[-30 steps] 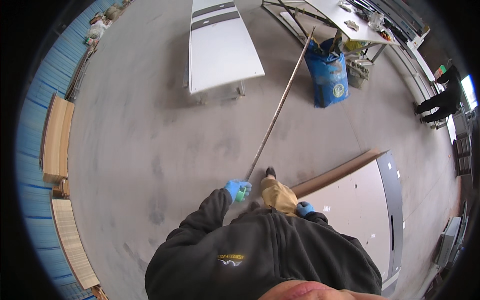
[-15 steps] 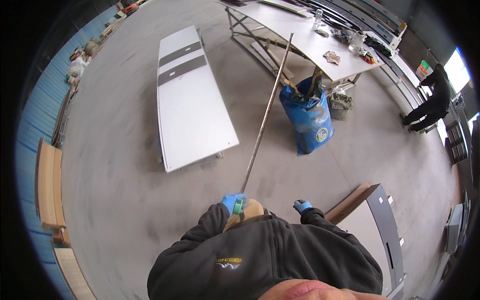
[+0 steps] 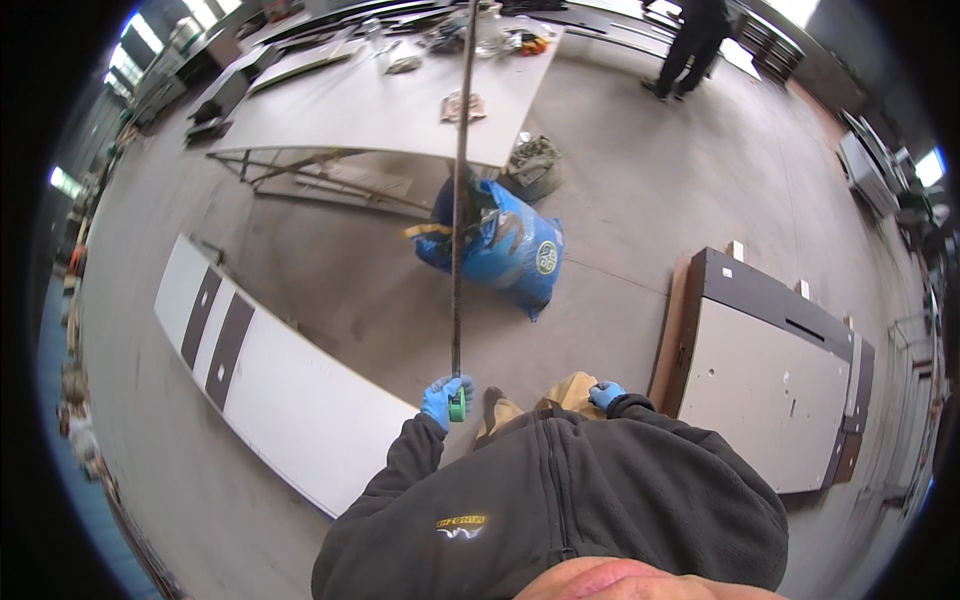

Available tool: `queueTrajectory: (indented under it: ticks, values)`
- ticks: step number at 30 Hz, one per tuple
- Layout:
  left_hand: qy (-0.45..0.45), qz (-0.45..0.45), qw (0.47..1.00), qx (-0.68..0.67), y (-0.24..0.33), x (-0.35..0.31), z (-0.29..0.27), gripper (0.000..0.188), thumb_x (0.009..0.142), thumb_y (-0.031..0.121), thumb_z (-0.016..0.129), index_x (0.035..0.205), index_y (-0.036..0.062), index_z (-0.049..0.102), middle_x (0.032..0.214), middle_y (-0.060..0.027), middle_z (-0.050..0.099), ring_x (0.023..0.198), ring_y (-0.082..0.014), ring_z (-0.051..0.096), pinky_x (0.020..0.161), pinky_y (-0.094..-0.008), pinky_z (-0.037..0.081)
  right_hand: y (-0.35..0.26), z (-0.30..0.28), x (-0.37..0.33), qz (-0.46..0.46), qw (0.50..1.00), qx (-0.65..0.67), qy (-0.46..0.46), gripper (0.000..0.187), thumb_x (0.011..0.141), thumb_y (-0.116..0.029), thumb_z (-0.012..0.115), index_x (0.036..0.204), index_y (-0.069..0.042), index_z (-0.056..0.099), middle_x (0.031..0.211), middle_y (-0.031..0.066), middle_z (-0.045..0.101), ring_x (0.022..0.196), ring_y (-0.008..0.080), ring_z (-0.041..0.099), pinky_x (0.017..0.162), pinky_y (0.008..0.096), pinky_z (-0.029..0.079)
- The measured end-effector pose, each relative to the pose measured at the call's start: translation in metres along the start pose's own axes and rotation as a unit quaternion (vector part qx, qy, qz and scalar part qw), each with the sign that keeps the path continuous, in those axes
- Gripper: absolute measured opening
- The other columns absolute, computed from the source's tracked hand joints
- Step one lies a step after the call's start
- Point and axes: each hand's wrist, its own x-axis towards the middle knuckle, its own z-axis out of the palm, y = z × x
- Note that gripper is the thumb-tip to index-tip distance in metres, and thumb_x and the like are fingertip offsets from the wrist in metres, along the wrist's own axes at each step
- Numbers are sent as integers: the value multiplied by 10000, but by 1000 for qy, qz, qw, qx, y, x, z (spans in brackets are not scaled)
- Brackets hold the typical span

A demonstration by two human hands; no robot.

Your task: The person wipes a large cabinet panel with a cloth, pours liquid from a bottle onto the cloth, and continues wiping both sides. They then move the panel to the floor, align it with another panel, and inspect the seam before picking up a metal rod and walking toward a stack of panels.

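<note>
My left hand (image 3: 438, 400), in a blue glove, is closed around a green tape measure (image 3: 457, 406). Its long, worn blade (image 3: 457, 310) stretches away from me, passing in front of a blue sack (image 3: 510, 250) and the white-topped table beyond. My right hand (image 3: 605, 394), gloved in blue too, hangs by my right thigh with its fingers curled. Whether anything is inside that hand is hidden. To my left lies a long white panel (image 3: 300, 400) with two dark grey bands, its near end close to my left sleeve.
On the right rests a stack of grey and beige panels (image 3: 765, 385). The far table (image 3: 320, 115) carries gloves, clear jars and dark strips. A greyish bag (image 3: 533, 165) stands behind the sack. Another person (image 3: 693, 45) in dark clothes is at the far right.
My view has swung to the right, so the white panel, table and sack appear further left. My left hand still grips the tape measure, with its blade now pointing nearly straight ahead.
</note>
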Motion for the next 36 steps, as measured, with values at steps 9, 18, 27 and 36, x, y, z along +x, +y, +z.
queueTrajectory:
  ticks: [9, 18, 27, 36]
  values:
    - [-113, -62, 979, 160, 105, 164, 172, 247, 1031, 254, 662, 1140, 48, 742, 1010, -80, 761, 857, -195, 740, 716, -354, 621, -24, -66, 61, 63, 997, 22, 28, 373, 971, -375, 649, 1134, -63, 771, 1068, 119, 781, 1003, 256, 725, 924, 389, 550]
    - [-168, -184, 946, 208, 107, 336, 444, 246, 1012, 270, 645, 1127, 71, 731, 1028, -86, 757, 866, -232, 741, 669, -406, 601, -30, -316, 188, 97, 990, 102, 25, 485, 971, -377, 627, 1322, -52, 699, 1313, 228, 707, 1259, 386, 653, 1088, 455, 493]
    - [-168, -290, 917, 217, 128, 493, 670, 323, 1024, 316, 597, 1199, 62, 694, 1099, -105, 735, 962, -285, 713, 783, -486, 607, 9, -500, 312, 88, 968, 83, 218, 440, 932, -385, 623, 1076, 11, 747, 1081, 294, 732, 1055, 444, 714, 941, 484, 548]
    - [-164, -382, 873, 254, 144, 706, 916, 290, 1036, 330, 537, 1174, 120, 681, 1110, -73, 724, 932, -263, 702, 784, -524, 575, 90, -614, 435, -61, 969, -171, 168, 326, 966, -309, 561, 907, -47, 744, 935, 205, 756, 904, 363, 721, 810, 474, 555]
